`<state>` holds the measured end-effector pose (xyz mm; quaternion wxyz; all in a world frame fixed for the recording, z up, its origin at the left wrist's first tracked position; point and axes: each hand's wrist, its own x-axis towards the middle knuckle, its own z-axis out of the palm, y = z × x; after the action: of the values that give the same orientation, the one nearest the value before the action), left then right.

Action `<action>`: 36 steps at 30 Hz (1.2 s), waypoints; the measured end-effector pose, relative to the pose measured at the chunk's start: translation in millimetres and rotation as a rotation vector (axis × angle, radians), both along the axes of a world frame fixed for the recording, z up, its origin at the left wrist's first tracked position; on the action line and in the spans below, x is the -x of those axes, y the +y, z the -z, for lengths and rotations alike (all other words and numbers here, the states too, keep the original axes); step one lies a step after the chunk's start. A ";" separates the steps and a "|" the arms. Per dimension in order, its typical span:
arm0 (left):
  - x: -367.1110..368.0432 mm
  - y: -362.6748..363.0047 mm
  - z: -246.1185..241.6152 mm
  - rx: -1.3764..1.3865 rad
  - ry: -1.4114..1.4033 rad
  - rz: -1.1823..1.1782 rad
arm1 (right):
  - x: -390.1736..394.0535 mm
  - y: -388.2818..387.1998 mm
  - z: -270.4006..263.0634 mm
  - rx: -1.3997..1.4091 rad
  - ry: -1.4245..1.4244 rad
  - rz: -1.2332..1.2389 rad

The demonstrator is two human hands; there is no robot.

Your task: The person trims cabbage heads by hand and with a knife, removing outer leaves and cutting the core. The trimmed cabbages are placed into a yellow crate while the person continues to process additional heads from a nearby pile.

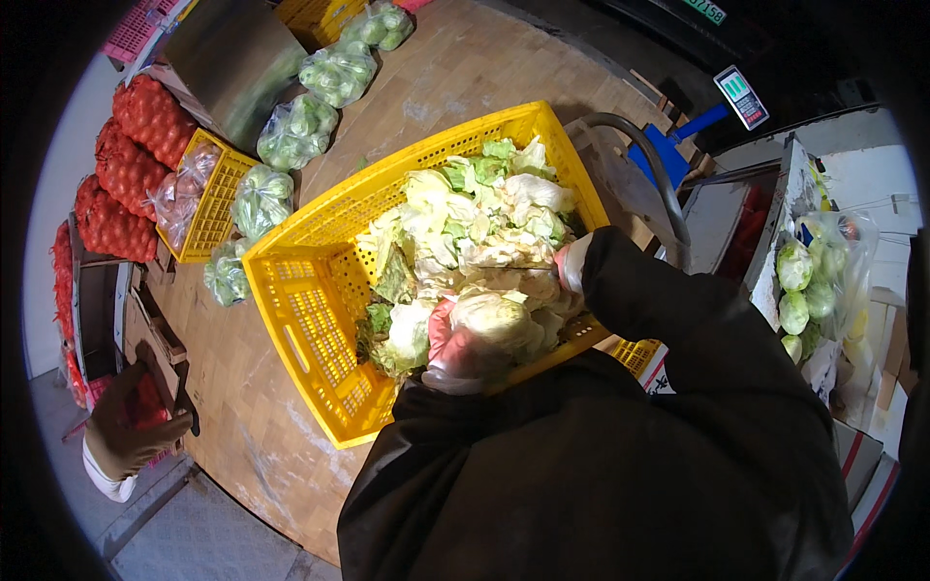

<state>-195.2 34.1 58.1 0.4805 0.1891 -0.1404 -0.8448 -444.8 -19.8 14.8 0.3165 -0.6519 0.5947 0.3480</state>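
My left hand (452, 340), in a pinkish glove with a clear plastic cover, grips a pale head of lettuce (490, 317) over the near side of a yellow perforated plastic crate (290, 290). Also gloved, my right hand (570, 266) is at the crate's right side. From it a thin blade, apparently a knife (519, 269), points left above the leaves; its handle is hidden in the hand. Loose, partly browned lettuce leaves (465, 210) fill much of the crate. Another pale lettuce piece (409, 330) lies left of my left hand.
Several clear bags of green vegetables (298, 131) line the wooden tabletop (436, 72). Red mesh sacks (131, 171) and a smaller yellow crate (207, 207) stand left, near a person's brown-clothed part (120, 428). A blue scale (665, 152) and bagged vegetables (821, 283) are right.
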 end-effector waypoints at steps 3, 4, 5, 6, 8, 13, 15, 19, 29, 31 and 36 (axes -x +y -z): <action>-8.8 -7.4 3.7 0.043 -0.157 0.022 | -13.3 -0.7 0.6 0.074 0.037 -0.026; -11.5 -7.8 6.8 0.008 -0.181 0.027 | -18.8 -1.0 1.3 0.104 0.047 -0.033; -13.5 -7.7 10.7 -0.014 -0.209 0.025 | -22.6 -2.4 2.5 0.138 0.053 -0.038; -14.4 -7.7 15.4 -0.039 -0.139 0.008 | -27.0 -2.7 5.1 0.174 0.064 -0.044; -15.2 -6.5 25.1 -0.130 -0.103 -0.044 | -32.7 -3.9 13.5 0.235 0.081 -0.053; -10.6 -5.6 40.2 -0.143 -0.013 -0.106 | -42.7 -5.3 38.0 0.337 0.128 -0.057; -9.1 -8.2 38.9 -0.052 0.039 -0.081 | -45.6 -5.6 35.9 0.370 0.144 -0.060; -11.0 -18.5 27.0 0.111 0.186 -0.006 | -37.7 -3.9 4.3 0.451 0.171 -0.072; -19.6 -16.0 32.6 0.218 0.150 -0.025 | 5.0 12.0 -50.5 0.396 -0.377 0.176; -25.1 -16.2 45.6 0.231 0.084 -0.052 | 18.0 23.8 -74.4 0.388 -0.371 0.177; -31.8 -8.9 70.0 0.025 -0.132 -0.195 | 17.5 65.0 -120.6 0.613 -0.806 0.337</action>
<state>-163.3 25.2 -11.9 0.5526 0.2509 -0.1631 -0.7779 -462.3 45.2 135.4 0.3664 -0.6918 0.5970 -0.1753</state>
